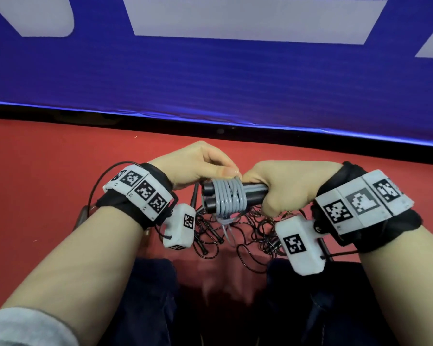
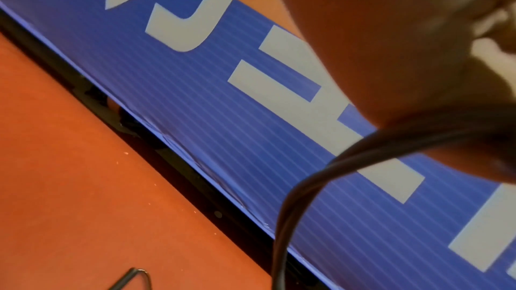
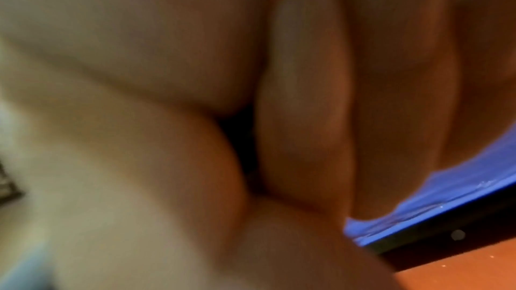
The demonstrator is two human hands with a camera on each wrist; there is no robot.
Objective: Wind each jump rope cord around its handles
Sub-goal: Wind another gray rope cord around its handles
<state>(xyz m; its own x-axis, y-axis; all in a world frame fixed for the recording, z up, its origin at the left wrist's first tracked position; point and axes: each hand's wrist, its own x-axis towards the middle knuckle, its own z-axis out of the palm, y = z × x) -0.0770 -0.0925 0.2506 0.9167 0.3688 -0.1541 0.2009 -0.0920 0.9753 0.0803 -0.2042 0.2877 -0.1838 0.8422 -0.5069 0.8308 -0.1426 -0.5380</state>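
- Right hand (image 1: pixel 283 186): fist wrapped around the two black handles (image 1: pixel 210 196), held side by side, level, above the red floor (image 1: pixel 48 171).
- Grey cord (image 1: pixel 229 198): several turns coiled around both handles mid-length; loose end hangs below.
- Left hand (image 1: pixel 198 166): fingers (image 1: pixel 226 171) pinching the cord at top of coil.
- Pile of tangled black ropes (image 1: pixel 235 236) on floor under the hands.
- Right wrist view: blurred curled fingers only.

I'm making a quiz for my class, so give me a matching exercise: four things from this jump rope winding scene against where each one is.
1. grey cord
2. black handles
3. right hand
4. black ropes

A. loose heap on the red floor
B. gripping one end of the handles
C. side by side, ends showing
D. coiled around the handles

Pairs: 1-D, 2-C, 3-B, 4-A
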